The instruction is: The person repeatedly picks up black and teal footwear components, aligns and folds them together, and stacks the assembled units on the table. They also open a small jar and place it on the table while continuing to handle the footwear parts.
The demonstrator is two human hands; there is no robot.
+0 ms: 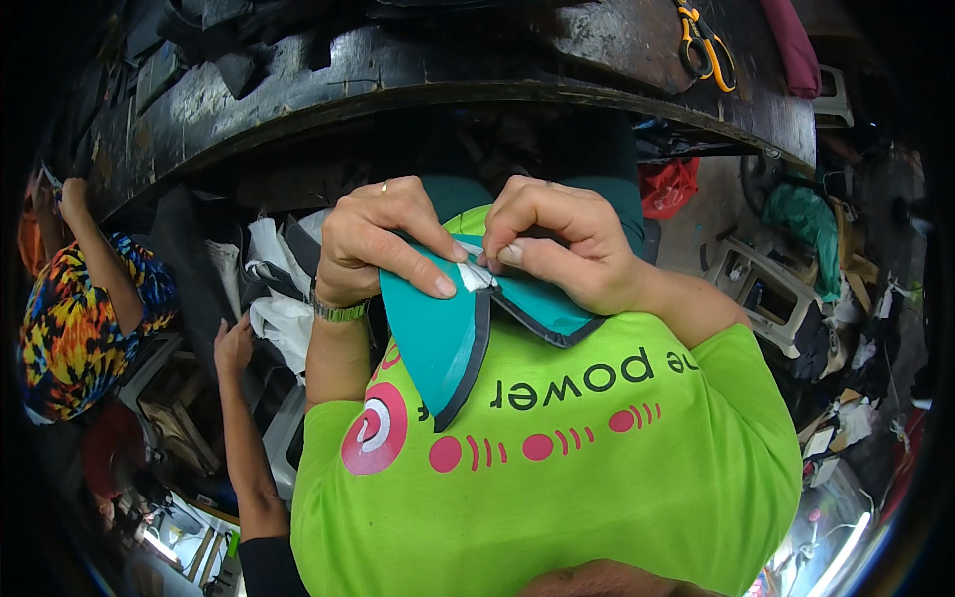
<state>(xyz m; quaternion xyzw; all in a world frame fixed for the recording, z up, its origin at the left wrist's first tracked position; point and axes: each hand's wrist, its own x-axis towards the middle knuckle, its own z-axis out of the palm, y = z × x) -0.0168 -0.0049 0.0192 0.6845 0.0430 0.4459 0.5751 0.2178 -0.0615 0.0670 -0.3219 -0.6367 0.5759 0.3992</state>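
Note:
A teal fabric piece (423, 328) with dark edging hangs in front of my chest, its lower parts spread into two flaps. My left hand (383, 239), wearing a ring and a wristwatch, pinches it near the top between thumb and fingers. At the upper middle, a white patch (476, 276) shows where the two flaps meet. Beside that patch the thumb and fingertips of my right hand (567, 244) are pressed together on the fabric's top edge. Whether they also hold something small is hidden.
Ahead runs a dark worktable (398, 75) with black fabric pieces (224, 50) and orange-handled scissors (706, 48). At left are a co-worker in a multicoloured shirt (85, 318) and another person's arm (249, 418). Plastic stools (761, 289), bags and scraps lie at right.

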